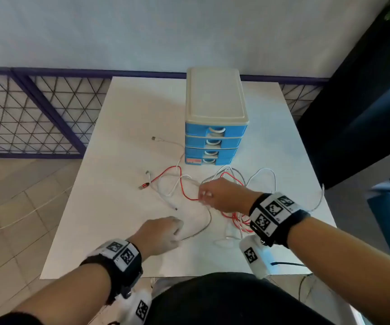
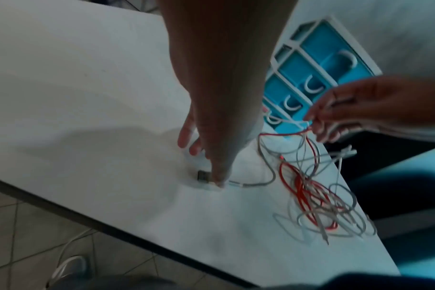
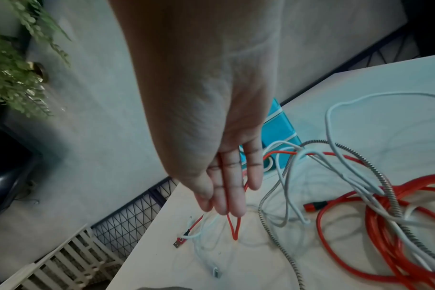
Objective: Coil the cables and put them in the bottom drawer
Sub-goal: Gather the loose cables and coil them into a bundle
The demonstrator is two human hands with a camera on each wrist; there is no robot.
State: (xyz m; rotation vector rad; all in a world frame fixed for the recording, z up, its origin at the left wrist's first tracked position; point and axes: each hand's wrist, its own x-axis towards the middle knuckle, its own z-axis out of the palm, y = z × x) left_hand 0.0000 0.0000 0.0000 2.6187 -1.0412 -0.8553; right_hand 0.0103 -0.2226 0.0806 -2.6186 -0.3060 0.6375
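Note:
A tangle of cables lies on the white table [image 1: 123, 231] in front of a blue drawer unit [image 1: 215, 102]; its bottom drawer [image 1: 209, 160] is closed. My left hand [image 1: 178, 233] pinches the plug end of the braided grey cable [image 1: 207, 225] down at the table; the left wrist view shows fingertips [image 2: 217, 179] on the dark plug [image 2: 202, 175]. My right hand [image 1: 203, 195] holds a lifted loop of the red cable [image 1: 184, 191], which runs between its fingers [image 3: 232, 196]. White cables [image 1: 264, 171] cross the red coils [image 3: 335, 206].
Loose plug ends [image 1: 143, 185] lie left of the tangle. A mesh railing [image 1: 36, 113] stands left of the table and dark furniture [image 1: 353, 102] to the right. A white cord [image 1: 13, 221] trails on the tiled floor.

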